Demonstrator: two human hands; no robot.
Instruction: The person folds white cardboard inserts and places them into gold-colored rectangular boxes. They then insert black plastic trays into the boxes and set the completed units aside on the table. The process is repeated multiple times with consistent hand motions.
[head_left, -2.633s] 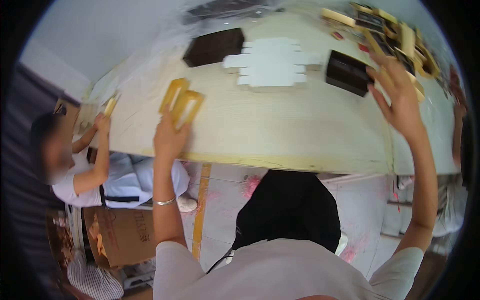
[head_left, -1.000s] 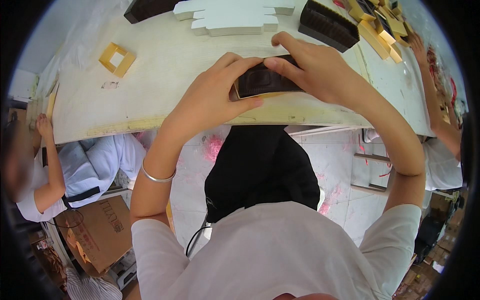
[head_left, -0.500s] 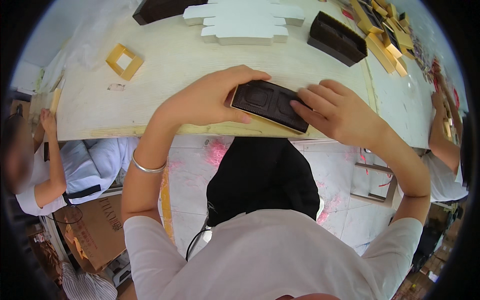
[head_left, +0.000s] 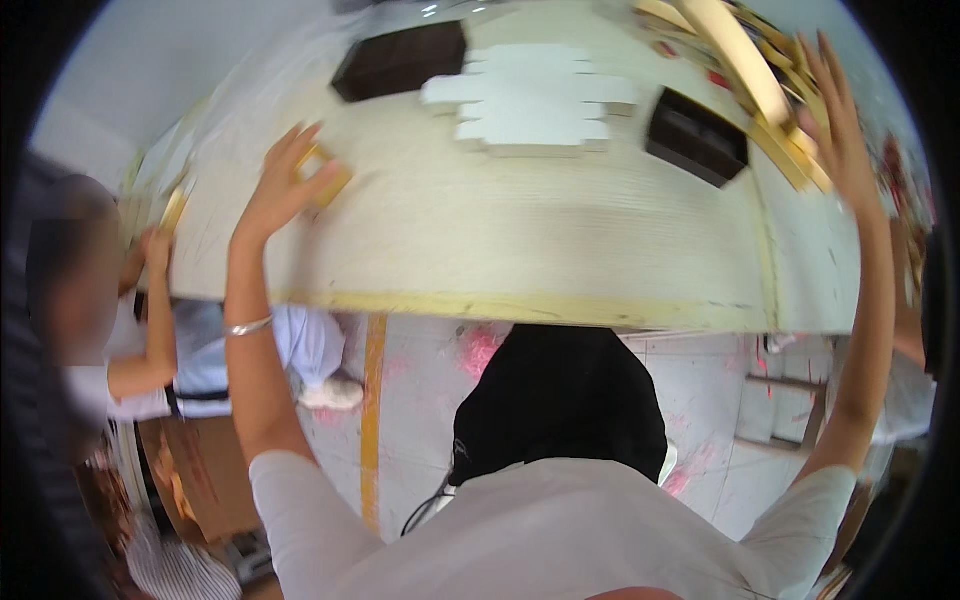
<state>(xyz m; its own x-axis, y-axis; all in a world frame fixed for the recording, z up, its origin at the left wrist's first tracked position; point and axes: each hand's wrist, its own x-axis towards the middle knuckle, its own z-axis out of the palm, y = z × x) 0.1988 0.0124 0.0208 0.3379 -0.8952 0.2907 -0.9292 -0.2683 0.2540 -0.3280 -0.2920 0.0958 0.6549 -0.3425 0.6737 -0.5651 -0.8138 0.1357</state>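
Note:
My left hand [head_left: 280, 190] reaches over the left part of the table with fingers and thumb apart. Between them, partly hidden, is a small gold open frame [head_left: 333, 188]; I cannot tell whether the fingers touch it. My right hand [head_left: 842, 140] is stretched out at the far right with its fingers extended and nothing visible in it. Beside it lies a heap of gold boxes [head_left: 790, 160]. A long gold piece [head_left: 738, 58], smeared by motion, slants above the heap, apart from my fingers.
A stack of flat white cartons [head_left: 525, 100] lies at the far middle of the table [head_left: 540, 240]. A dark brown box [head_left: 400, 62] stands to its left and an open dark brown tray [head_left: 697, 138] to its right. Other people sit at both sides.
The gold-edged dark tray has left my hands. My hands have spread apart, the left toward the gold frame, the right to the heap. The view has shifted, lowering the table in the picture.

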